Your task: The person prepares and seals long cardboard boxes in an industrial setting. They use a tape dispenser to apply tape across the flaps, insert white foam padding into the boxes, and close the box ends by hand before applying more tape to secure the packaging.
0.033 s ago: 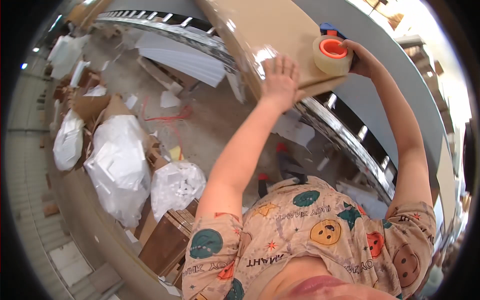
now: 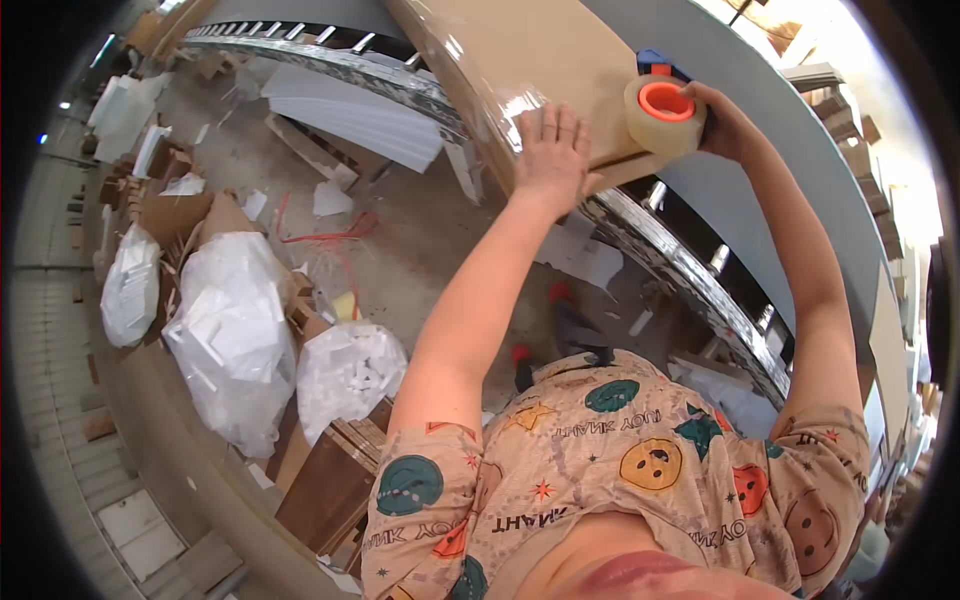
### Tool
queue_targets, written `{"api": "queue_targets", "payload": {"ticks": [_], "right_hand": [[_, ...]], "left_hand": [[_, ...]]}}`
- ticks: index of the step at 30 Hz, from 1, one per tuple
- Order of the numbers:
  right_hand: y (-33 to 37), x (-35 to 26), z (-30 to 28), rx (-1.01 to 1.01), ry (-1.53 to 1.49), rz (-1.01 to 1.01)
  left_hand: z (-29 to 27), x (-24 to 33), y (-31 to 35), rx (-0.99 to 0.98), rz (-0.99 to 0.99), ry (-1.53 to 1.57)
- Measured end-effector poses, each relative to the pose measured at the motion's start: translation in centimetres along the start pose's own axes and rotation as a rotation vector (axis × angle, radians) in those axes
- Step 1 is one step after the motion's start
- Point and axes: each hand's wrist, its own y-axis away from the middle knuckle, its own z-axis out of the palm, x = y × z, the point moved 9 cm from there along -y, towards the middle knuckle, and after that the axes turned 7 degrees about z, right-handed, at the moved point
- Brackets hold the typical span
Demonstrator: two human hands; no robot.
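Observation:
A long brown cardboard box [image 2: 545, 50] lies across the conveyor, with shiny clear tape along its left edge. My left hand [image 2: 552, 160] rests flat on the near left part of the box, fingers stretched out and a little spread. Over the box's near right corner, my right hand [image 2: 722, 122] grips a tape dispenser [image 2: 660, 62] with a blue-and-dark head. Its thick roll of clear tape [image 2: 640, 130] has an orange hub. The right fingers are partly hidden behind the roll, and I cannot tell whether the tape touches the box.
The roller conveyor [image 2: 680, 270] runs beside a grey surface [image 2: 810, 210]. White foam sheets [image 2: 350, 110] and red strapping [image 2: 330, 235] lie on the floor. At the left stand clear bags of white scraps [image 2: 230, 340] and brown boards [image 2: 335, 475].
The view has shifted slightly. The tape roll sits a little lower over the box's near right corner. My left hand stays flat on the box.

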Motion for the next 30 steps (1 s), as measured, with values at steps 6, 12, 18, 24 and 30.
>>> {"api": "queue_targets", "payload": {"ticks": [6,12,18,24,30], "right_hand": [[3.6,-0.1,3.0,0.003,0.113,-0.089],[2.5,-9.2,10.9,0.136,0.800,-0.379],[3.7,-3.3,12.0,0.239,1.416,-0.445],[8.8,10.2,8.8,0.516,1.421,-0.435],[1.3,9.4,9.2,0.334,1.481,-0.223]], "left_hand": [[1.2,0.2,-0.4,0.012,-0.025,0.005],[0.4,-1.1,0.3,0.102,-0.082,0.052],[-0.4,-2.2,0.2,0.184,-0.092,0.111],[-0.8,-3.5,0.5,0.213,-0.086,0.113],[-0.8,-1.8,-1.8,0.079,0.073,0.064]]}}
